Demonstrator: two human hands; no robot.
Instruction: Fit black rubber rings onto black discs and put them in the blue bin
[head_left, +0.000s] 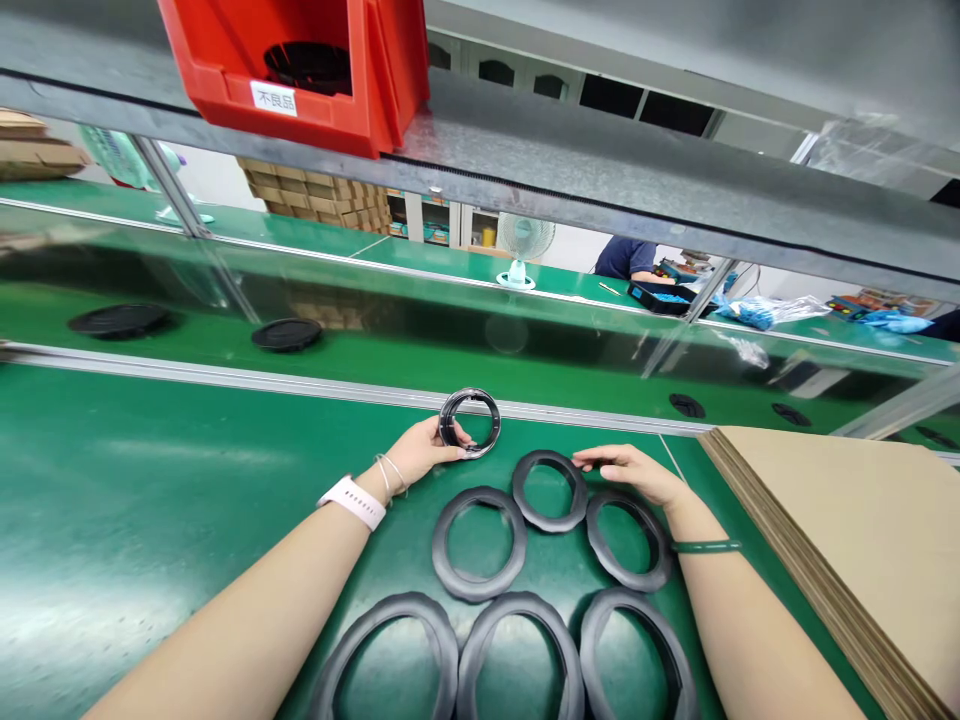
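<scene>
My left hand grips a glossy black plastic ring, raised at the table's far edge. Fingers and thumb pinch its left side. My right hand is at the upper right rim of a matte dark grey ring; its fingers stretch leftward, apart from the thumb, and I cannot tell whether they touch the rim. Below are two more grey rings, a left one and a right one under my right hand. Several larger-looking grey rings form the nearest row.
Stacked cardboard sheets lie at the right. Beyond the metal edge strip, black round parts sit on a green belt. A red bin stands on the overhead shelf. Further back are a fan and a person's blue sleeve.
</scene>
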